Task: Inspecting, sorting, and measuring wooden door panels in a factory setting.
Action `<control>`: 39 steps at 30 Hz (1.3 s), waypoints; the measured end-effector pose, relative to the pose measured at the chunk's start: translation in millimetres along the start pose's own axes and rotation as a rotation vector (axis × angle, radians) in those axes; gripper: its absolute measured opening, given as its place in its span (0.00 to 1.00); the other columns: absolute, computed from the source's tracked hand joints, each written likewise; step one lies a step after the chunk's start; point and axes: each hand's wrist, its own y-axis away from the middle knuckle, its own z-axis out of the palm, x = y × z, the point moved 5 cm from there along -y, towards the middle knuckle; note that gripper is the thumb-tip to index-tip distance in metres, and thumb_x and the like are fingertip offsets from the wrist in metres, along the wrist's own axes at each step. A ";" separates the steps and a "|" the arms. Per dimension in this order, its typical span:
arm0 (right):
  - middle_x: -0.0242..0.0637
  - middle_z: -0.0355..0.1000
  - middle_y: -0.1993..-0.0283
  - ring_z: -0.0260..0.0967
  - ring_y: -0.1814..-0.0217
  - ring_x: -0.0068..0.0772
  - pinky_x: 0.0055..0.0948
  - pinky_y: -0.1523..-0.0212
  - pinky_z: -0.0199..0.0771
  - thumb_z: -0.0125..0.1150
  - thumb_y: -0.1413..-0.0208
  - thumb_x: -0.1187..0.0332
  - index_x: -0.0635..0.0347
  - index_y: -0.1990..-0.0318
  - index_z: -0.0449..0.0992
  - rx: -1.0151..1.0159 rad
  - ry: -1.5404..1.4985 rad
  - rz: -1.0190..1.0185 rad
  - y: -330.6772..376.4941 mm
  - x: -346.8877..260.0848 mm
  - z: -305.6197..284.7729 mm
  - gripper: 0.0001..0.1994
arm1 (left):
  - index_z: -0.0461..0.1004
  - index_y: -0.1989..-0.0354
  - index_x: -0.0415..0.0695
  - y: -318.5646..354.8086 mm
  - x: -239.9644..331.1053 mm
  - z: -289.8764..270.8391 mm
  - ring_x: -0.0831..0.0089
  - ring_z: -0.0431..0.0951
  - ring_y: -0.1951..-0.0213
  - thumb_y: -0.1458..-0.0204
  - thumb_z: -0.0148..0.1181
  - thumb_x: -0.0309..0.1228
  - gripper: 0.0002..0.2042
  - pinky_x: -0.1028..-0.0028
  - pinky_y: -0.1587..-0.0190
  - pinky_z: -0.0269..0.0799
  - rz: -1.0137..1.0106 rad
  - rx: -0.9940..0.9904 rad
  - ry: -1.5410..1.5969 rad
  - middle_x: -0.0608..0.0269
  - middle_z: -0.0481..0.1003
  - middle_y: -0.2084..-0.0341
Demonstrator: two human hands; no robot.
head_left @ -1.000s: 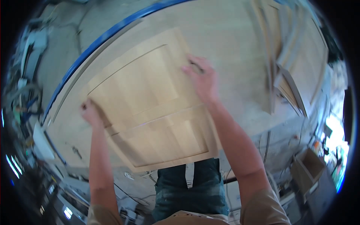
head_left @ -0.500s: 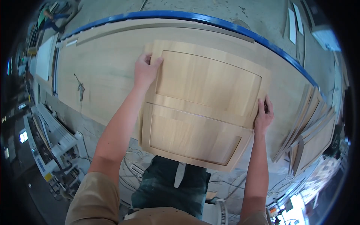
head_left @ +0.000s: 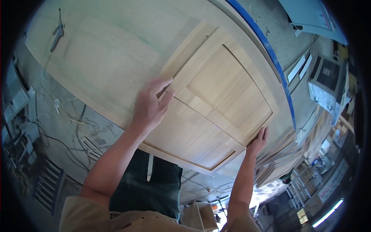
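Cabinet door (head_left: 216, 112), a pale wooden frame with two recessed flat panels divided by a cross rail, lies flat on the light workbench top (head_left: 108, 50), occupying the centre of the view and running from about 1 o'clock down to 5 o'clock. Left hand (head_left: 150, 106) rests on the door's left stile where the cross rail meets it, palm down, fingers extended toward 1 o'clock and curled over the frame edge (a loose hold on the stile, not a closed fist). Right hand (head_left: 258, 141) is at 4 o'clock, fingers upright and pressed against the door's right edge, thumb side to the frame; it grips that edge lightly, and how far the fingers wrap beneath cannot be told. Blue strip (head_left: 266, 54) borders the far side of the workbench, curving from 12 o'clock to 3 o'clock. Stacked wooden panels (head_left: 280, 154) lie just beside the right hand, at 4 o'clock. Small metal tool (head_left: 58, 31) lies on the bench at 10 o'clock, well apart from the door. Dark green trousers (head_left: 154, 189) show at 6 o'clock below the bench edge.
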 end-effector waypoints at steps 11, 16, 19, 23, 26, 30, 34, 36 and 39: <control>0.44 0.59 0.26 0.61 0.29 0.39 0.35 0.31 0.64 0.51 0.27 0.58 0.62 0.24 0.55 -0.016 0.008 0.088 8.5 -3.2 7.5 0.30 | 0.83 0.57 0.37 0.6 -13.1 -3.2 0.61 0.82 0.60 0.47 0.69 0.25 0.10 0.68 0.57 0.77 0.078 0.182 0.057 0.52 0.81 0.62; 0.39 0.65 0.29 0.66 0.32 0.36 0.35 0.33 0.69 0.53 0.27 0.60 0.57 0.25 0.58 0.047 -0.026 0.133 12.7 -4.6 10.4 0.28 | 0.83 0.59 0.37 -2.0 -18.0 -4.0 0.62 0.82 0.62 0.48 0.69 0.23 0.09 0.69 0.60 0.77 0.069 0.170 0.097 0.53 0.82 0.62; 0.39 0.65 0.29 0.66 0.31 0.36 0.35 0.33 0.69 0.54 0.27 0.60 0.57 0.25 0.58 0.021 -0.016 0.127 12.0 -6.9 10.7 0.28 | 0.83 0.59 0.37 -2.8 -17.0 -3.1 0.63 0.82 0.62 0.47 0.69 0.22 0.08 0.69 0.59 0.78 0.062 0.141 0.109 0.53 0.82 0.63; 0.39 0.64 0.28 0.65 0.31 0.37 0.35 0.33 0.69 0.54 0.28 0.60 0.57 0.25 0.58 0.066 -0.059 0.128 10.7 -4.3 6.7 0.28 | 0.83 0.59 0.38 -4.5 -18.4 -0.4 0.61 0.82 0.63 0.47 0.68 0.24 0.07 0.67 0.58 0.77 0.096 0.156 0.108 0.54 0.81 0.64; 0.44 0.62 0.27 0.64 0.30 0.39 0.36 0.33 0.67 0.52 0.27 0.58 0.62 0.24 0.55 0.044 0.014 0.114 10.2 -4.1 6.9 0.30 | 0.82 0.59 0.39 -2.1 -20.6 1.4 0.59 0.81 0.63 0.46 0.67 0.26 0.08 0.64 0.57 0.76 0.060 0.132 0.128 0.54 0.81 0.64; 0.43 0.64 0.28 0.65 0.31 0.38 0.36 0.33 0.68 0.54 0.28 0.59 0.62 0.25 0.58 0.001 -0.051 0.115 3.7 2.4 4.1 0.29 | 0.80 0.53 0.39 1.3 -30.4 8.4 0.64 0.81 0.62 0.44 0.67 0.29 0.12 0.67 0.56 0.77 -0.122 0.055 0.174 0.53 0.80 0.63; 0.39 0.70 0.38 0.67 0.35 0.35 0.33 0.34 0.67 0.53 0.28 0.57 0.59 0.27 0.61 0.045 -0.269 0.157 -6.1 16.3 -29.9 0.27 | 0.75 0.43 0.41 16.7 -19.5 -6.3 0.66 0.78 0.55 0.42 0.68 0.34 0.20 0.68 0.50 0.75 0.036 0.104 0.085 0.55 0.77 0.59; 0.37 0.70 0.44 0.65 0.38 0.34 0.35 0.34 0.62 0.51 0.28 0.52 0.57 0.28 0.62 0.065 -0.374 0.113 10.3 25.5 -48.8 0.28 | 0.75 0.44 0.40 38.1 -18.9 -17.7 0.66 0.77 0.54 0.42 0.68 0.34 0.20 0.68 0.49 0.74 0.022 0.079 -0.010 0.56 0.76 0.58; 0.34 0.67 0.44 0.61 0.36 0.34 0.39 0.34 0.57 0.51 0.29 0.50 0.57 0.28 0.61 0.157 -0.361 0.179 75.6 47.2 -71.8 0.29 | 0.74 0.44 0.40 77.7 -22.2 -35.1 0.65 0.75 0.54 0.43 0.69 0.33 0.20 0.68 0.49 0.71 0.026 0.058 -0.207 0.57 0.74 0.54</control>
